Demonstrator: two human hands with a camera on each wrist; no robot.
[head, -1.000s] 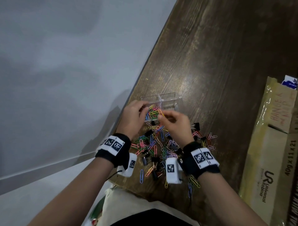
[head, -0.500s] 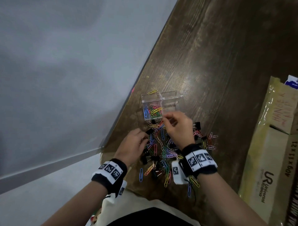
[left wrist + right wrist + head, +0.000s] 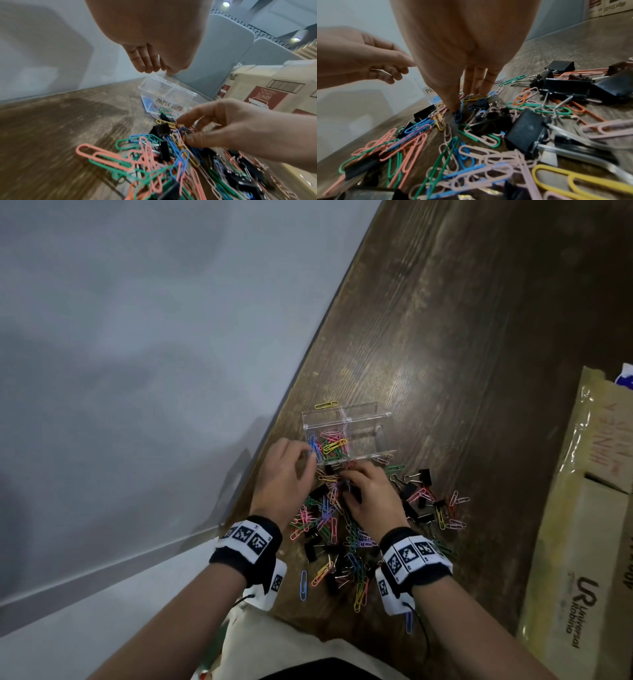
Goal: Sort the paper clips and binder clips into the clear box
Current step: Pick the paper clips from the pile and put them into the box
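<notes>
The clear box (image 3: 349,419) stands on the wooden table, and its label reads PAPER CLIPS (image 3: 169,104). Coloured paper clips (image 3: 330,445) fill its left compartment; the one beside it holds nothing I can see. A mixed pile of paper clips (image 3: 329,515) and black binder clips (image 3: 423,475) lies in front. My left hand (image 3: 306,457) hovers at the box's front left corner, fingers curled, with a pale clip pinched in them (image 3: 376,71). My right hand (image 3: 346,477) reaches down into the pile, its straight fingertips (image 3: 481,92) touching clips and its thumb pressing a blue one (image 3: 458,113).
A yellow clip (image 3: 325,405) lies behind the box and a blue one (image 3: 303,585) near the front edge. A long cardboard carton (image 3: 582,542) runs along the right. The table's left edge (image 3: 308,364) runs close to the box, beside a grey wall.
My left hand went from the box down to the pile and has come back up to the box. My right hand dropped from the box's front into the pile.
</notes>
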